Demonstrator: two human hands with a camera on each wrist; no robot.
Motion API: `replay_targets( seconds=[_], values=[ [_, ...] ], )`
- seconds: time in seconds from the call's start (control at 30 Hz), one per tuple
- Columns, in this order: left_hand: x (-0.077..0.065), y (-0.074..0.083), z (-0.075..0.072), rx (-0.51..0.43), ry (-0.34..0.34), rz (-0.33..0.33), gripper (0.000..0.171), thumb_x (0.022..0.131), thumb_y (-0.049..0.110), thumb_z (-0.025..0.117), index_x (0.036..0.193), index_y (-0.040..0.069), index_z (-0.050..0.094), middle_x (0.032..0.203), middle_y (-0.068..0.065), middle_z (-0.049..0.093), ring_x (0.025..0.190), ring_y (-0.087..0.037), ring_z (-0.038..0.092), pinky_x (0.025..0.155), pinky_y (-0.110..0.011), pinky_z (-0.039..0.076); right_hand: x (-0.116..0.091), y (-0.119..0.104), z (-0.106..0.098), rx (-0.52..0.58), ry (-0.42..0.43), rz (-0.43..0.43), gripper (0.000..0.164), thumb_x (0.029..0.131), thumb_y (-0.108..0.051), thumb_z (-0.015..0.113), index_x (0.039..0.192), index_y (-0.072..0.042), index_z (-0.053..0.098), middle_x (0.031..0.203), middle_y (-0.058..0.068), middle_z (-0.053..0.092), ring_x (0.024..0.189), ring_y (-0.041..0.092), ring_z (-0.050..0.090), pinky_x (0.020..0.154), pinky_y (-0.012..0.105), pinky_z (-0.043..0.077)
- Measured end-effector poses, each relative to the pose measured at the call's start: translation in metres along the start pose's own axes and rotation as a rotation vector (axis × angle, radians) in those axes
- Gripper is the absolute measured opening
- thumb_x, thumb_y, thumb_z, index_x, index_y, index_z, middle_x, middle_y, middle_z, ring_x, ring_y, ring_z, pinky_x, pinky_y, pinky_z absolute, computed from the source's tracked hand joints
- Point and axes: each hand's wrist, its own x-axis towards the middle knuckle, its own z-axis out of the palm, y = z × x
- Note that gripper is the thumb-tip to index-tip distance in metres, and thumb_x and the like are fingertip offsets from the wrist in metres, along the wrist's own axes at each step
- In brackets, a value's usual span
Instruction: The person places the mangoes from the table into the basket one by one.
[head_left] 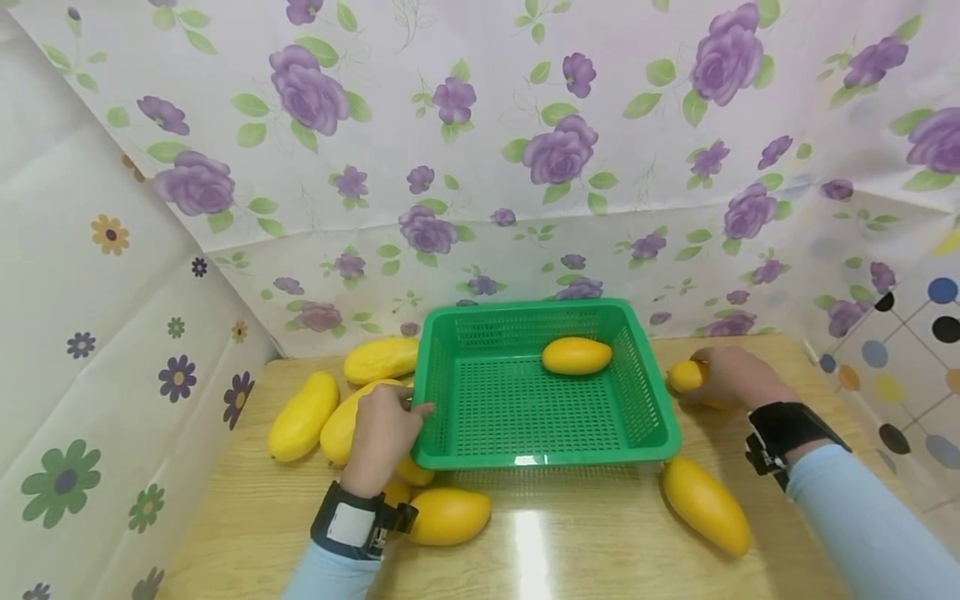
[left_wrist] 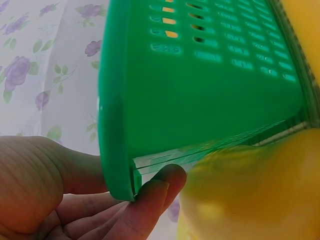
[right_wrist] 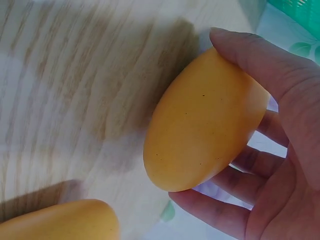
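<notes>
A green plastic basket (head_left: 525, 461) stands mid-table with one mango (head_left: 577, 356) in its far right part. My left hand (head_left: 384, 433) pinches the basket's left rim between thumb and fingers; the left wrist view shows the hand (left_wrist: 120, 210) at the rim (left_wrist: 114, 120), close to a yellow mango (left_wrist: 255, 195). To the right of the basket, my right hand (head_left: 738, 377) holds a mango (head_left: 686, 377). In the right wrist view its fingers and thumb curl round that mango (right_wrist: 205, 125).
Several mangoes lie left of the basket, among them a long one (head_left: 303, 417) and one near the front (head_left: 450, 517). Another mango (head_left: 705, 506) rests at the front right. A floral sheet (head_left: 480, 167) hangs behind the wooden table (head_left: 615, 542).
</notes>
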Motion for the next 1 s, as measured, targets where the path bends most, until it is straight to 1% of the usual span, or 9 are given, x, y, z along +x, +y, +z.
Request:
replay_targets(
  seconds=[0.17, 0.27, 0.37, 0.47, 0.6, 0.67, 0.8, 0.9, 1.0],
  values=[
    [0.0, -0.001, 0.0, 0.0, 0.002, 0.006, 0.027, 0.08, 0.018, 0.074, 0.1, 0.001, 0.072, 0.082, -0.01, 0.071, 0.063, -0.013, 0.062, 0.049, -0.023, 0.046, 0.001, -0.004, -0.008, -0.014, 0.05, -0.039, 0.064, 0.074, -0.049, 0.073, 0.115, -0.002, 0.061, 0.106, 0.02, 0.065, 0.087, 0.032, 0.06, 0.072, 0.049, 0.047],
    [-0.001, -0.001, 0.0, 0.0, 0.001, 0.004, 0.027, 0.08, 0.019, 0.074, 0.1, 0.001, 0.072, 0.082, -0.01, 0.071, 0.063, -0.013, 0.062, 0.05, -0.023, 0.046, 0.002, -0.007, -0.015, -0.04, 0.089, -0.067, 0.059, 0.074, -0.043, 0.074, 0.114, -0.002, 0.061, 0.103, 0.017, 0.067, 0.083, 0.029, 0.061, 0.069, 0.046, 0.048],
    [-0.001, -0.002, 0.0, -0.001, -0.002, 0.002, 0.027, 0.08, 0.019, 0.074, 0.1, 0.001, 0.072, 0.082, -0.01, 0.071, 0.063, -0.013, 0.062, 0.049, -0.023, 0.046, 0.004, -0.012, -0.022, -0.052, 0.118, -0.073, 0.058, 0.072, -0.041, 0.076, 0.112, -0.003, 0.061, 0.093, 0.013, 0.067, 0.074, 0.024, 0.058, 0.061, 0.039, 0.046],
    [0.0, -0.001, 0.0, -0.007, 0.0, 0.0, 0.027, 0.08, 0.018, 0.074, 0.1, 0.001, 0.072, 0.082, -0.01, 0.071, 0.063, -0.013, 0.062, 0.05, -0.023, 0.046, 0.005, -0.022, -0.032, -0.052, 0.169, -0.058, 0.055, 0.069, -0.04, 0.077, 0.106, -0.003, 0.061, 0.082, 0.009, 0.063, 0.067, 0.023, 0.053, 0.054, 0.034, 0.041],
    [0.0, -0.001, -0.001, -0.009, 0.0, -0.005, 0.026, 0.079, 0.018, 0.074, 0.099, 0.001, 0.072, 0.083, -0.01, 0.072, 0.065, -0.013, 0.063, 0.051, -0.023, 0.047, 0.006, -0.038, -0.046, -0.059, 0.224, -0.038, 0.051, 0.069, -0.038, 0.076, 0.103, -0.003, 0.06, 0.079, 0.01, 0.061, 0.064, 0.024, 0.051, 0.052, 0.035, 0.04],
    [0.001, -0.001, -0.001, -0.011, -0.004, -0.008, 0.026, 0.08, 0.018, 0.074, 0.1, 0.001, 0.072, 0.084, -0.01, 0.072, 0.066, -0.014, 0.063, 0.051, -0.023, 0.048, 0.005, -0.047, -0.052, -0.061, 0.239, -0.035, 0.051, 0.07, -0.038, 0.076, 0.104, -0.004, 0.059, 0.082, 0.011, 0.062, 0.065, 0.025, 0.052, 0.052, 0.035, 0.041],
    [0.0, -0.001, -0.001, -0.019, -0.006, -0.012, 0.026, 0.079, 0.018, 0.074, 0.099, 0.001, 0.072, 0.084, -0.01, 0.072, 0.066, -0.014, 0.064, 0.052, -0.024, 0.048, 0.004, -0.065, -0.062, -0.052, 0.275, -0.029, 0.058, 0.071, -0.04, 0.076, 0.112, -0.004, 0.057, 0.088, 0.015, 0.063, 0.068, 0.028, 0.054, 0.049, 0.035, 0.04],
    [0.0, -0.001, -0.001, -0.023, -0.004, -0.016, 0.026, 0.079, 0.018, 0.075, 0.099, 0.001, 0.072, 0.084, -0.011, 0.072, 0.067, -0.014, 0.064, 0.052, -0.024, 0.049, 0.006, -0.08, -0.066, -0.066, 0.319, -0.04, 0.057, 0.072, -0.04, 0.074, 0.113, -0.004, 0.057, 0.089, 0.017, 0.063, 0.069, 0.029, 0.055, 0.046, 0.035, 0.039],
    [0.0, -0.001, -0.001, -0.025, -0.007, -0.026, 0.026, 0.079, 0.018, 0.075, 0.099, 0.002, 0.072, 0.086, -0.011, 0.072, 0.067, -0.015, 0.064, 0.052, -0.024, 0.049, 0.007, -0.095, -0.069, -0.093, 0.347, -0.069, 0.055, 0.073, -0.039, 0.074, 0.112, -0.004, 0.058, 0.086, 0.017, 0.063, 0.068, 0.03, 0.056, 0.046, 0.036, 0.039]
  ],
)
